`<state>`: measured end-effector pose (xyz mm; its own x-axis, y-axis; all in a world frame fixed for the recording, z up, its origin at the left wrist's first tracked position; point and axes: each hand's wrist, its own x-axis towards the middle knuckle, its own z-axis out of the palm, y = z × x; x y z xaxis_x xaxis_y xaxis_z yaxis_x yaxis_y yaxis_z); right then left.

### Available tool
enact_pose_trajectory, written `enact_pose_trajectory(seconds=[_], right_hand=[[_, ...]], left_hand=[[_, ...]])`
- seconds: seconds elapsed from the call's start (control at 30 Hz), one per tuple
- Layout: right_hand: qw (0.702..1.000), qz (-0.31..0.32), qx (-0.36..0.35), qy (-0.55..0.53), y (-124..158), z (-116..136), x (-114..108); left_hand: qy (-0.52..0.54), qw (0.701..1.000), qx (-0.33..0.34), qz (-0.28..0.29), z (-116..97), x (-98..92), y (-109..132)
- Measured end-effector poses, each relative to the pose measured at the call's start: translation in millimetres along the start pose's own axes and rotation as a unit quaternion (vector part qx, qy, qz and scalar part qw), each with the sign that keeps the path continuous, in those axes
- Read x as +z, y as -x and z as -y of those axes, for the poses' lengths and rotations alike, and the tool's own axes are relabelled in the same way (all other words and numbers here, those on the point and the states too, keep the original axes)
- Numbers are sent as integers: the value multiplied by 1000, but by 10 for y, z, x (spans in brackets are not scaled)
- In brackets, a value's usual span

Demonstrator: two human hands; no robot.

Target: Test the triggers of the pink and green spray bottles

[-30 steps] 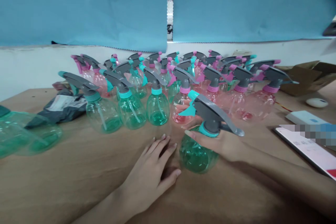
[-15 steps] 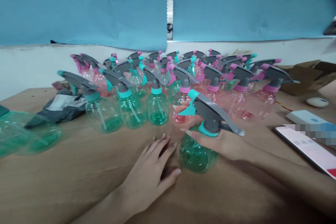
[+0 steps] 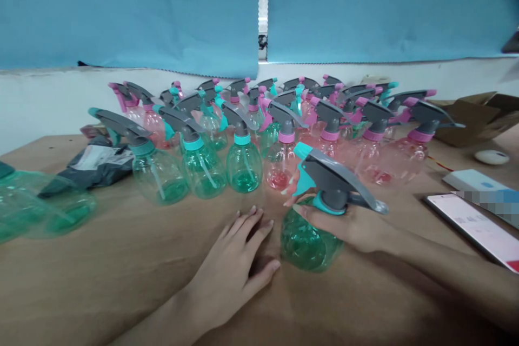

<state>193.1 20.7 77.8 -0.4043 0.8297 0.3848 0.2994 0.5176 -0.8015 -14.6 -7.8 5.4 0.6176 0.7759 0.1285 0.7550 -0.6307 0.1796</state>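
Observation:
My right hand (image 3: 348,224) grips a green spray bottle (image 3: 310,243) just below its turquoise collar, thumb across the near side and the other fingers partly hidden behind it. The bottle has a grey trigger head with a turquoise nozzle and leans slightly. Flat on the table (image 3: 133,275), with fingers stretched forward, lies my left hand (image 3: 235,265), just left of that bottle and apart from it. Beyond the hands stand a green spray bottle (image 3: 244,167) with a turquoise collar and a pink spray bottle (image 3: 279,165) with a pink collar.
Several more green and pink spray bottles crowd the back of the table. A dark plastic package (image 3: 101,165) lies left, near overlapping green bottles (image 3: 48,205). On the right are a phone (image 3: 474,230), a white box (image 3: 470,179), a white mouse (image 3: 491,157) and an open cardboard box (image 3: 470,121).
My right hand and the green spray bottle have shifted slightly right and towards me, uncovering more of the pink bottle behind. My left hand has stayed in place.

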Motion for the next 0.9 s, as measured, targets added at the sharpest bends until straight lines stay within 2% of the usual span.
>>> enact_pose_trajectory(seconds=[0.2, 0.37, 0.57, 0.73, 0.9], right_hand=[[999, -2, 45, -29, 17, -114, 41], [995, -22, 85, -42, 25, -114, 73], [998, -16, 65, 5, 14, -96, 75], [995, -37, 91, -2, 10, -86, 70], [996, -45, 77, -19, 24, -121, 78]], left_hand=[[5, 1000, 1, -7, 4, 14, -4], [11, 1000, 3, -11, 4, 16, 2], [9, 1000, 1, -5, 3, 14, -1], [8, 1000, 2, -3, 3, 13, 2], [7, 1000, 2, -11, 3, 20, 9]])
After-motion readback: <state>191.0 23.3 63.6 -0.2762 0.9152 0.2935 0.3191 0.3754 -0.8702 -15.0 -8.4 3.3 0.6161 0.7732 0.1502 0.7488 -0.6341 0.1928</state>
